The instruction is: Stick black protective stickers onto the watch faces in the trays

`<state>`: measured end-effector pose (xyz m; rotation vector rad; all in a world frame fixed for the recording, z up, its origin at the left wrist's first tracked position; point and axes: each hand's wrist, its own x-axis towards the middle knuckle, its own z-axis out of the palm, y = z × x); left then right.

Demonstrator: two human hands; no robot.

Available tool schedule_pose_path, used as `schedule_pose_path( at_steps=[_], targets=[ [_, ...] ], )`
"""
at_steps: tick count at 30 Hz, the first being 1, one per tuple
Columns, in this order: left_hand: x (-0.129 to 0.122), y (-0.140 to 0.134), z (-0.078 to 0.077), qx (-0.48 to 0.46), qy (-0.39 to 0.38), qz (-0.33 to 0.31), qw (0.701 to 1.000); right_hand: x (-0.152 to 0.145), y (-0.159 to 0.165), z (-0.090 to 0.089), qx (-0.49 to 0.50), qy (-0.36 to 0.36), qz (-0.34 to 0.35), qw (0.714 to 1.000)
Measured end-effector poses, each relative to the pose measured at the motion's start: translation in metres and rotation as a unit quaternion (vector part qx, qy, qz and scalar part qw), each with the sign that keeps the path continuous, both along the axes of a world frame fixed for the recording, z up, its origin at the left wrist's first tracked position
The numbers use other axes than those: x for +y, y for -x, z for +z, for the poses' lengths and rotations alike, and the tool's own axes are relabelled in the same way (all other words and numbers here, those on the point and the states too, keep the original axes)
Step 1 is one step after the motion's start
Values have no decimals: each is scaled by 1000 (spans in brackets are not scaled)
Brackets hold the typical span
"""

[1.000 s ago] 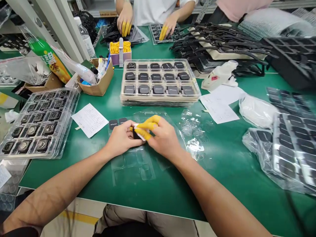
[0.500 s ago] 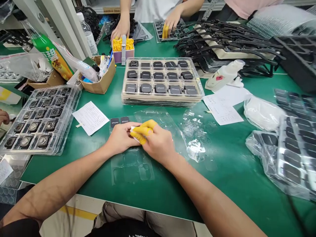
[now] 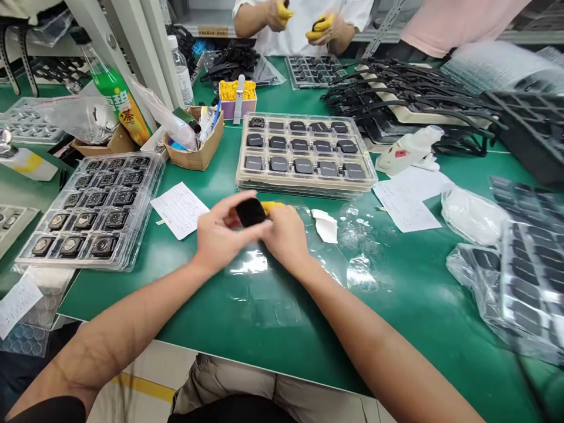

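Head view: left hand (image 3: 220, 234) grips the glossy black piece (image 3: 250, 212) by its edges, thumb and fingers, over the green table (image 3: 400, 305), this side of the filled tray (image 3: 304, 185). Right hand (image 3: 286, 236), yellow finger covers (image 3: 271, 207) showing, curls at the piece's right side; can't tell if it's gripping. White cloth (image 3: 326, 227) lies near. I'd hold rim only, bare skin off the face.

The green table (image 3: 423, 276) bears trays (image 3: 304, 185) — and papers (image 3: 180, 210).
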<state>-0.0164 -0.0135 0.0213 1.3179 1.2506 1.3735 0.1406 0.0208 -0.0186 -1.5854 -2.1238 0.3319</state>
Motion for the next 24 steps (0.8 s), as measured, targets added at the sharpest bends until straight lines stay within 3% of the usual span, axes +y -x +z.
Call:
schedule_pose_path(
  at_steps=[3, 6, 10, 15, 17, 20, 24],
  targets=[
    [33, 28, 1, 9, 12, 18, 1000, 1, -2, -1, 91, 46, -36, 994],
    [53, 45, -5, -8, 60, -22, 998, -3, -10, 2, 251, 83, -57, 963],
    [54, 43, -11, -38, 109, -63, 991, -8, -14, 2, 370, 100, -57, 922],
    [47, 33, -11, -53, 107, -57, 991, -6, -12, 2, 455, 216, -43, 863],
    [46, 32, -10, -57, 104, -53, 991, -6, -11, 5, 473, 228, -52, 849],
    [46, 31, -9, -95, 124, -41, 987, -9, -11, 9, 465, 198, -59, 861],
    [45, 26, -8, -198, 208, -40, 957, -14, -13, 11, 374, 111, -44, 920]
  ],
)
